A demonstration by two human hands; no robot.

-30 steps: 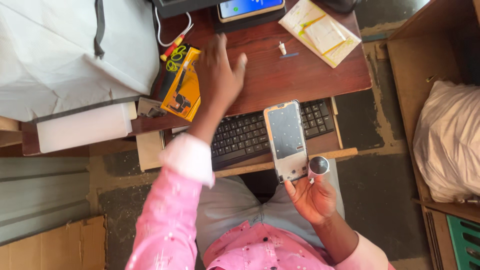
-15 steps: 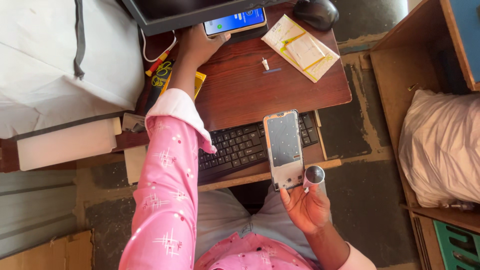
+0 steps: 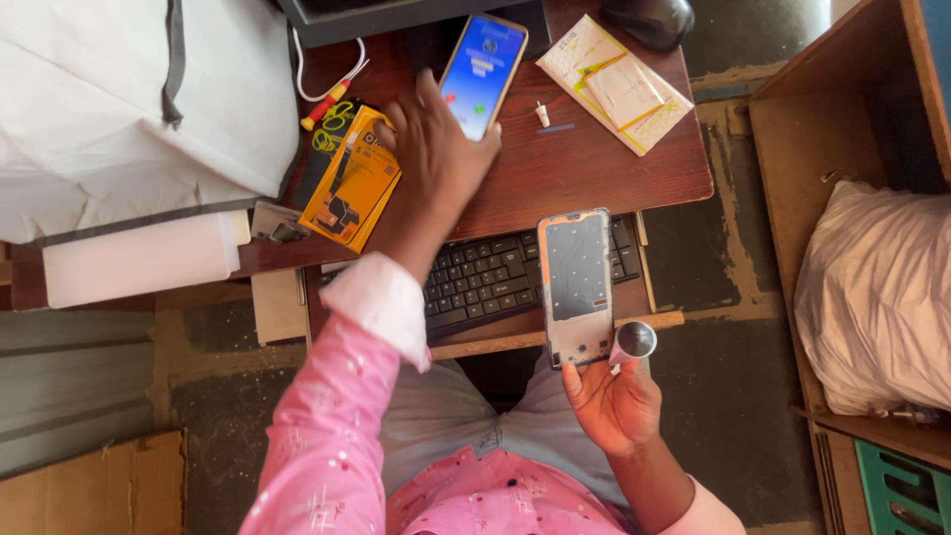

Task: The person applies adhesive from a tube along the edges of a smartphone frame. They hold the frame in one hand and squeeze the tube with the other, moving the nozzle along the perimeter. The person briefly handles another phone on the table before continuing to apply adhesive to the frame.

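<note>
A: What does the left hand [image 3: 436, 163] have?
B: It lies palm down on the brown desk [image 3: 594, 168], fingers spread and curled over the lower end of a lit smartphone [image 3: 482, 74]. The phone lies tilted at about twelve o'clock from the hand, just below a dark monitor base [image 3: 396, 15].

A: And the right hand [image 3: 614, 401]?
B: Its fingers are closed on the bottom edge of a bare phone frame [image 3: 575, 287], held upright over the black keyboard [image 3: 475, 282]. A small round silvery piece [image 3: 634, 340] sits at its fingertips, at three o'clock from the frame's lower end; I cannot tell what it is.

A: What else lies around?
B: An orange packet [image 3: 352, 178] touches the left hand at nine o'clock, with a small red-handled tool [image 3: 325, 104] above it. At two o'clock lie folded yellow-edged papers [image 3: 614, 84] and a dark mouse [image 3: 649, 18]. A grey bag [image 3: 129, 99] fills the far left.
</note>
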